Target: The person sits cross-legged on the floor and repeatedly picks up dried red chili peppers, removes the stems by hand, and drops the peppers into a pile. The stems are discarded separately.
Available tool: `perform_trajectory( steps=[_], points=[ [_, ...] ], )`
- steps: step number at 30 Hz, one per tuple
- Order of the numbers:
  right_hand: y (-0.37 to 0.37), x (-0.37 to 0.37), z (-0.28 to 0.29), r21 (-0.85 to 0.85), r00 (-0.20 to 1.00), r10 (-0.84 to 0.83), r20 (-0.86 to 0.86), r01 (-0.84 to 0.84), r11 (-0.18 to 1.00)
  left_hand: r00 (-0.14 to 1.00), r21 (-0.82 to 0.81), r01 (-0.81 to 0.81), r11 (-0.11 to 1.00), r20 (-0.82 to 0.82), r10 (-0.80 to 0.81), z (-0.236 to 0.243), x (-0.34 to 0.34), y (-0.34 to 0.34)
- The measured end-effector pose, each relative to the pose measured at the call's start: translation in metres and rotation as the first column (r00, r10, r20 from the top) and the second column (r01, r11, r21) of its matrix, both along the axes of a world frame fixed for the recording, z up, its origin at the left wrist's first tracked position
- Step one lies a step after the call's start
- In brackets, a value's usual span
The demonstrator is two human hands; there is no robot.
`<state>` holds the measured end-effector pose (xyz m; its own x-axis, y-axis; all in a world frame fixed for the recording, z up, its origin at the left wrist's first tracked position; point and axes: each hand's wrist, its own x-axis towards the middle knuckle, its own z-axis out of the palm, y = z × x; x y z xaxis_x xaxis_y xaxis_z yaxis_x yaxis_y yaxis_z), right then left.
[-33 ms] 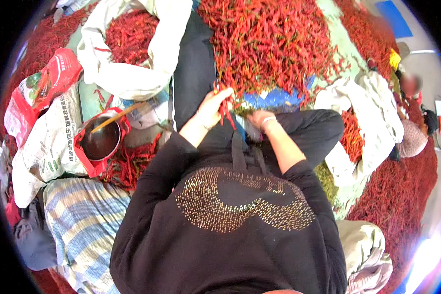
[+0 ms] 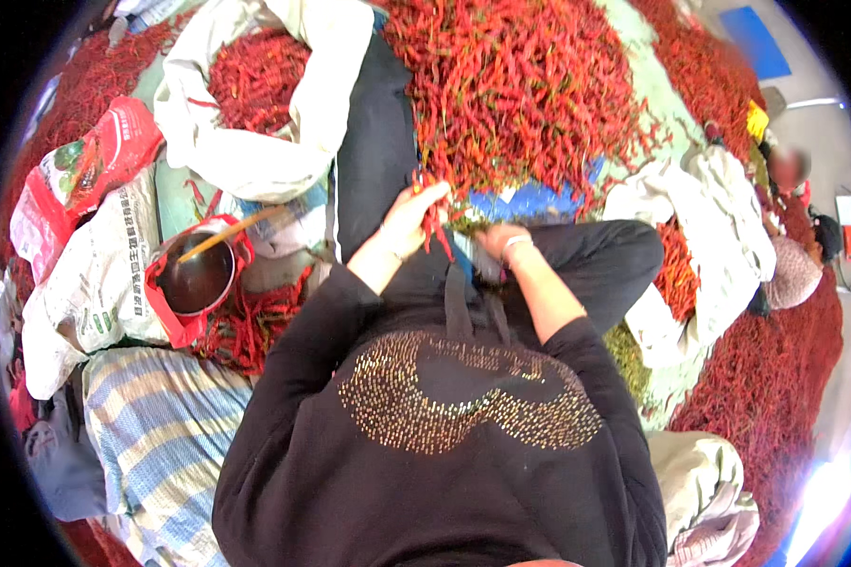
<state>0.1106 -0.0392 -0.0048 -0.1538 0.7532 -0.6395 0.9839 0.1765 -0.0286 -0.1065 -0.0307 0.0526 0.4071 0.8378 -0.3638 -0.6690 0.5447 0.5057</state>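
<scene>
My left hand (image 2: 408, 219) is closed around a small bunch of red chili peppers (image 2: 434, 227), which hang from its fingers above my lap. Just right of it, my right hand (image 2: 503, 240) has its fingers curled in, close to some green stem bits (image 2: 465, 226); what lies in them, if anything, is too small to make out. Beyond both hands spreads a big heap of red chilies (image 2: 525, 90) with green stems among them. A blue sheet (image 2: 529, 202) shows at the heap's near edge.
A rolled-open white sack (image 2: 246, 170) of chilies stands at far left, another white sack (image 2: 728, 274) at right. On the left, a dark pot (image 2: 197, 274) with a wooden stick (image 2: 222, 236) sits in a red bag. Another person (image 2: 790, 180) is at far right.
My right hand has drawn back slightly toward me. The left hand keeps its hold on the chilies, nearly in the same place.
</scene>
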Motion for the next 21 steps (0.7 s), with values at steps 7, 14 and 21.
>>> perform_trajectory(
  steps=[7, 14, 21],
  points=[
    [-0.027, -0.012, 0.055, 0.208, 0.976, -0.059, 0.209, 0.015, 0.978, 1.0, 0.092, 0.029, 0.995, -0.001, -0.029, 0.007, -0.01, -0.009],
    [-0.066, 0.031, 0.097, 0.273, 0.942, -0.249, 0.223, 0.185, 0.944, 0.998, 0.043, 0.063, 0.997, -0.024, -0.062, 0.003, -0.002, -0.017],
    [-0.057, 0.089, 0.143, 0.377, 0.87, -0.353, 0.345, 0.216, 0.901, 0.996, 0.064, 0.086, 0.994, -0.025, -0.085, -0.019, -0.009, -0.011]
  ],
)
